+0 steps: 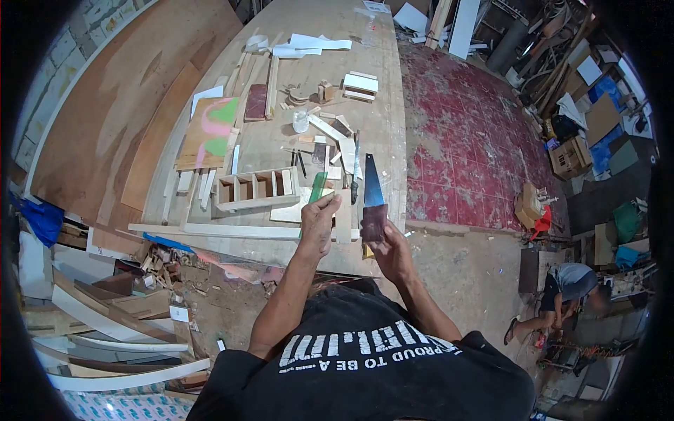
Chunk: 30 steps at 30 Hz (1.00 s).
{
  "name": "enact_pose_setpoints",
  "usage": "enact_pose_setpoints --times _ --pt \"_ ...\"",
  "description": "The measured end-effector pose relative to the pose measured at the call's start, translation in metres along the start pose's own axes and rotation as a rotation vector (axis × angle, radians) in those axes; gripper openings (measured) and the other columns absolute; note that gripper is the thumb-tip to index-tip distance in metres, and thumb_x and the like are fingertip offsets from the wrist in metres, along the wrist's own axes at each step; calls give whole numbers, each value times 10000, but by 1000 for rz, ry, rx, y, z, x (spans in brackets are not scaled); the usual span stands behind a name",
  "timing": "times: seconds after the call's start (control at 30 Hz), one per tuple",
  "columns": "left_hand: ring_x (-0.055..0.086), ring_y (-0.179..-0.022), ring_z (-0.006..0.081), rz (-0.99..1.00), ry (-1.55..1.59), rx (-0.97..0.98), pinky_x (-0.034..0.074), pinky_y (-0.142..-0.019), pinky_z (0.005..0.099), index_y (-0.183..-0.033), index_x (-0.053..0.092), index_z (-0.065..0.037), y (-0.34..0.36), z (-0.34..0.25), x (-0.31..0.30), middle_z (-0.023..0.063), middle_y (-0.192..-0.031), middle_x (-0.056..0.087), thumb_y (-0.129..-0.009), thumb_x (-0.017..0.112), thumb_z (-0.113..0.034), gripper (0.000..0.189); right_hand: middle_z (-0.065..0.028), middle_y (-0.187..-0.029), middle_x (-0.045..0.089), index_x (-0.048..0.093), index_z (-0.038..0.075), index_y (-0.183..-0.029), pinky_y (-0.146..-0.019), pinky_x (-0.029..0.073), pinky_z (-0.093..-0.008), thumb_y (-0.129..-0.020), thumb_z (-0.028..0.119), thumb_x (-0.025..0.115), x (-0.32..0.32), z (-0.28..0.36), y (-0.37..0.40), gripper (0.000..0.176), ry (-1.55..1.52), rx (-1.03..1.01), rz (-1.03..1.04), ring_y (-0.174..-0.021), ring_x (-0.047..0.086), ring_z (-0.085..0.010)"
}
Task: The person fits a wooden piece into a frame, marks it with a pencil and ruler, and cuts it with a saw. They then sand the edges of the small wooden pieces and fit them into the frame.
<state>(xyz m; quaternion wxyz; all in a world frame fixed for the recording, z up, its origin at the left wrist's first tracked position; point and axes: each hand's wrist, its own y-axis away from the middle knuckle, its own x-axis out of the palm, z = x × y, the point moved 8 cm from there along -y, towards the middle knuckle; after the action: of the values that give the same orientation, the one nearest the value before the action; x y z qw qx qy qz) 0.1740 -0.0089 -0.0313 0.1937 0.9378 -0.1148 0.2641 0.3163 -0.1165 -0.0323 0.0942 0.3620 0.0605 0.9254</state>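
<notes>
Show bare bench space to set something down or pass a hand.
Set down: workbench beyond the white papers, or between them and the small white-topped box. Pass: narrow strip between saw and bench's right edge, probably tight. Crowded: around the divided tray, left hand and saw.

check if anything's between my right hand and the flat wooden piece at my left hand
Nothing visible stands between the right hand, holding a dark brown sheet, and the flat wooden piece. The saw blade shows beyond the sheet, off that path.
</notes>
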Motion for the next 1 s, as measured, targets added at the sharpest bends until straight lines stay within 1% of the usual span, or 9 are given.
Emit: enact_pose_setpoints --times 0.13,0.2,0.3,0.67,0.73,0.8,0.87,0.9,1.0 --pt "593 -720 61 27 -99 68 482 -648 220 -1030 720 42 7 -4 7 34 -840 688 -938 662 -131 205 -125 -1268 598 491 -30 -1330 -1026 436 -344 -939 271 609 18 -5 -5 508 -4 -13 0 -1170 571 -200" --pt "578 -713 55 -14 -458 141 480 -647 222 -1121 682 50 12 -9 7 9 -844 676 -959 626 -97 225 -111 -1283 593 479 -53 -1369 -1006 452 -326 -969 160 579 24 -11 -10 464 -74 -37 35 -1164 578 -201" --pt "555 -698 44 -2 -496 272 463 -636 215 -1115 691 33 20 -9 14 -10 -801 659 -961 619 -96 214 -95 -1280 581 492 -58 -1387 -1003 422 -287 -974 176 614 23 4 -28 490 294 -179 -60 -1156 537 -155" --pt "534 -718 38 16 -236 184 434 -620 196 -1048 698 35 22 -4 10 -20 -816 630 -967 603 -119 198 -102 -1202 648 534 -34 -1368 -984 434 -291 -967 153 624 44 15 -28 451 529 -312 -86 -1100 581 -156" --pt "523 -716 34 0 -67 212 428 -610 199 -1057 704 33 18 -9 12 -26 -818 630 -962 614 -124 205 -110 -1230 631 551 -28 -1354 -977 433 -277 -965 195 637 51 4 3 456 848 -505 -33 -1109 573 -143" --pt "534 -721 33 1 -149 207 439 -612 203 -1047 710 31 14 4 6 -21 -835 649 -964 609 -120 201 -117 -1259 602 572 -23 -1334 -950 443 -274 -964 201 639 47 11 -3 439 850 -458 -12 -1112 558 -128" --pt "638 -830 93 85 -260 168 514 -756 230 -1133 654 47 12 23 6 63 -970 694 -991 571 -113 230 -106 -1230 596 578 -13 -1333 -909 460 -287 -965 161 628 36 31 -28 410 788 -360 -136 -1047 567 -125" --pt "643 -827 99 87 -175 141 520 -751 234 -1118 657 40 12 21 10 64 -959 694 -991 572 -123 224 -76 -1162 606 594 -4 -1312 -838 477 -293 -971 146 613 53 47 -31 373 847 -458 -105 -930 583 -130" --pt "628 -761 93 19 -3 117 512 -696 228 -1079 670 31 15 -14 20 47 -905 687 -978 591 -127 204 -75 -1130 606 621 -5 -1259 -801 478 -290 -949 110 636 45 7 -2 331 833 -532 -14 -917 585 -134"
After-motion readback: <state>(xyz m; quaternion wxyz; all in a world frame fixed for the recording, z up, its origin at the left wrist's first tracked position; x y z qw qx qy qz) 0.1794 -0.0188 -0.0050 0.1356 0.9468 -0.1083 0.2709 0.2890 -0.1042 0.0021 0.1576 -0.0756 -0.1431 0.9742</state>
